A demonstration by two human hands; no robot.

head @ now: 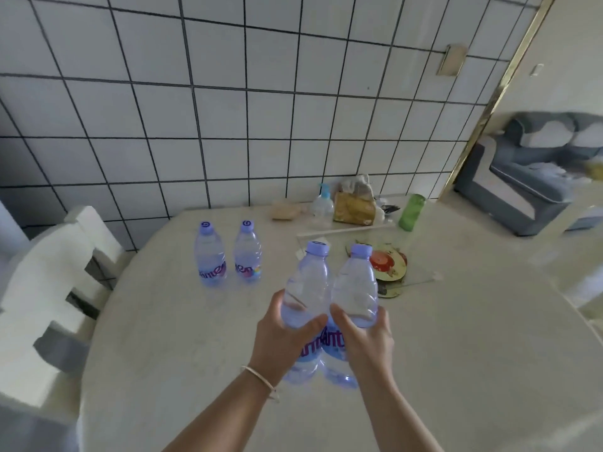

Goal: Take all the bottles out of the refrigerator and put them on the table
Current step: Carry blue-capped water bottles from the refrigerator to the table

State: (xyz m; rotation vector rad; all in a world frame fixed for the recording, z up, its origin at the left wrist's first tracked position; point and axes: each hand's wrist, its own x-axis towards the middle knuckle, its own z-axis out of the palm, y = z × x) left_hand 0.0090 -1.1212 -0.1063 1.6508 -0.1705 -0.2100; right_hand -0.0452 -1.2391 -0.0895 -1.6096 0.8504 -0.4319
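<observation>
The left hand (287, 334) grips one bottle (306, 288). The right hand (365, 334) grips another bottle (355, 285). The two held bottles touch side by side, lifted above the middle of the round table (473, 353). Both have clear water inside and purple caps on top.

Two more bottles stand upright near the table's far left edge: a left one (209, 256) and a right one (248, 252). They sit just beside each other, apart from the held pair.

The near side and right side of the table are bare. By the far edge sit a pump bottle (321, 203), a yellow bag (354, 205) and a green can (411, 212). A painted plate (391, 261) lies behind the held bottles. A white chair (49, 288) stands at the left edge.
</observation>
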